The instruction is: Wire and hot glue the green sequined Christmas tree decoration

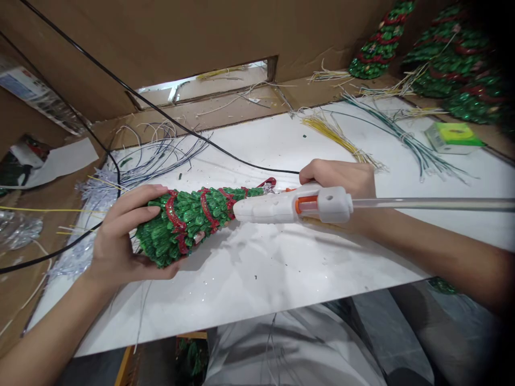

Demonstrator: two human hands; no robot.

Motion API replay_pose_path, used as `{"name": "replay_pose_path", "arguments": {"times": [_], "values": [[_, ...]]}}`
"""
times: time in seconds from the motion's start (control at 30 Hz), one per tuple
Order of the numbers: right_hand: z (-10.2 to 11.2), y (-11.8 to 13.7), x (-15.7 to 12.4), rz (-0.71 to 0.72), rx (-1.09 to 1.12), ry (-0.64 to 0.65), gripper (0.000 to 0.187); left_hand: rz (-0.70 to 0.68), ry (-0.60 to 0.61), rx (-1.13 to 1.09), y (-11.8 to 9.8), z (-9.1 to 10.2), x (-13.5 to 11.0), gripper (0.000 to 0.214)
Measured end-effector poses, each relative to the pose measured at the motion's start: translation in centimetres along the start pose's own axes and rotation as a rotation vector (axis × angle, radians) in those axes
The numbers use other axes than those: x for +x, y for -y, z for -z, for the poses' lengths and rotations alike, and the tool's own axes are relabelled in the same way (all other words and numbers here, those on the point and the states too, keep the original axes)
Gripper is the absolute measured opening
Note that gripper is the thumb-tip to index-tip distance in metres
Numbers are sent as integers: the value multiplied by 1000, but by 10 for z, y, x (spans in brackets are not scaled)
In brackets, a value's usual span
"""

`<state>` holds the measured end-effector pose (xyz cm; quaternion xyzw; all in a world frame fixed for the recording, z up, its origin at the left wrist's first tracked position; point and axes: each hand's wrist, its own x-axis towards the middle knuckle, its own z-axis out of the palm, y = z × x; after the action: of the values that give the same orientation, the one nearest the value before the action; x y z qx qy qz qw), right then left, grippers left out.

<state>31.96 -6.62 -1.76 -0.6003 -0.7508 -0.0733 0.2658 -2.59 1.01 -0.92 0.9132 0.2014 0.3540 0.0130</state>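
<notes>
A small green Christmas tree figurine (197, 217) with red glittery garlands lies on its side, its tip pointing right. My left hand (124, 236) is wrapped round its wide base, fingers above and thumb below. In my right hand (341, 177) is a white hot glue gun (277, 208) with orange parts, a clear glue stick (434, 203) running out of its back to the right. The gun's front end overlaps the tree's upper half, so I cannot tell whether its nozzle touches. My right fingers are partly hidden behind the gun.
Bundles of blue-white wires (161, 150), yellow wires (333, 134) and green wires (406, 136) lie on the white board (241, 305). A green-yellow box (454, 138) sits at right. More tree figurines (382, 43) stand behind. A black cable (161, 110) crosses over the board; cardboard walls (201, 37) rise at the back.
</notes>
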Motion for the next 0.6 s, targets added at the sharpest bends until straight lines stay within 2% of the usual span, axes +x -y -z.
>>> {"name": "replay_pose_path", "arguments": {"times": [0.1,0.27,0.6], "values": [[0,-1,0,27,3,29,18,-99,-7,2,5,1,1,81],[-1,-4,1,72,29,43,18,-113,-2,-2,9,1,1,98],[-5,-4,-2,86,83,13,16,-106,-7,-18,10,1,-2,104]]}}
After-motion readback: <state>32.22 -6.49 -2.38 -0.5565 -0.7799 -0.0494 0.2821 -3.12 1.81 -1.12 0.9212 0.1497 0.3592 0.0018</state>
